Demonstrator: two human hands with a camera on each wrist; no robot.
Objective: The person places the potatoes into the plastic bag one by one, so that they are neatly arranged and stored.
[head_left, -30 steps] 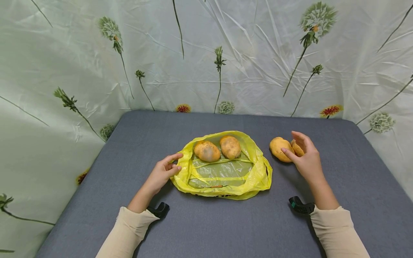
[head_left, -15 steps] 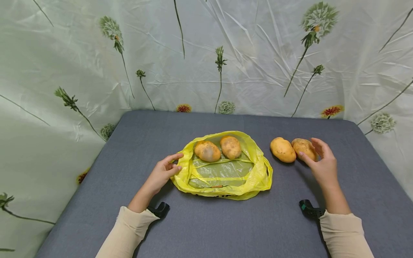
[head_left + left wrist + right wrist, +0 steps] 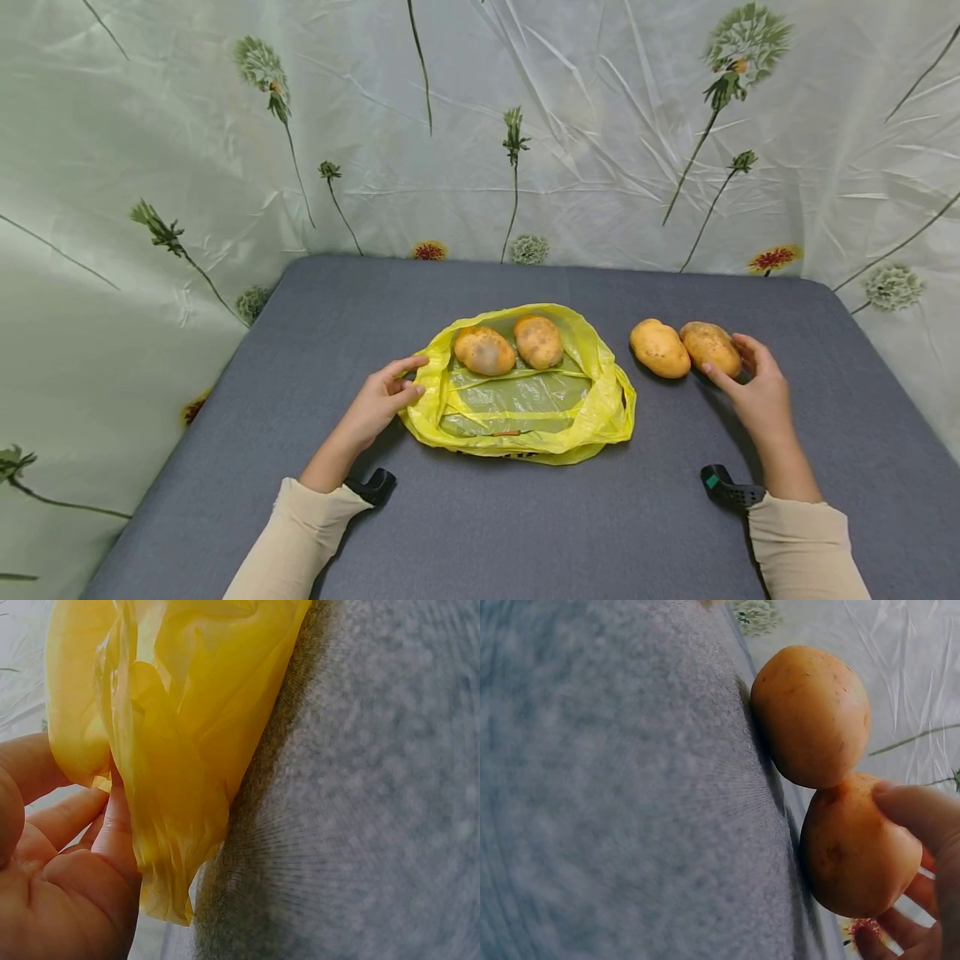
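In the head view a yellow plastic bag (image 3: 611, 425) lies with its mouth spread. One potato (image 3: 483, 351) rests inside it at the back left, and a second potato (image 3: 538, 342) is beside that one. My left hand (image 3: 375, 404) holds the bag's left rim, and in the left wrist view the fingers reach in behind the yellow film (image 3: 180, 772). To the right of the bag, a smooth potato (image 3: 660, 348) and a browner potato (image 3: 707, 344) sit side by side. My right hand (image 3: 761, 396) grips the browner potato, thumb (image 3: 915, 810) on its near side and fingers round its far side.
All this is on a grey cloth-covered table (image 3: 510, 533). Behind and to the left hangs a pale curtain (image 3: 450, 167) printed with flowers. A black wrist device (image 3: 375, 487) sits at the left cuff, another wrist device (image 3: 727, 490) at the right.
My right hand has moved right, off the front of the two loose potatoes, and come down round the browner one. My left hand stays at the bag's rim.
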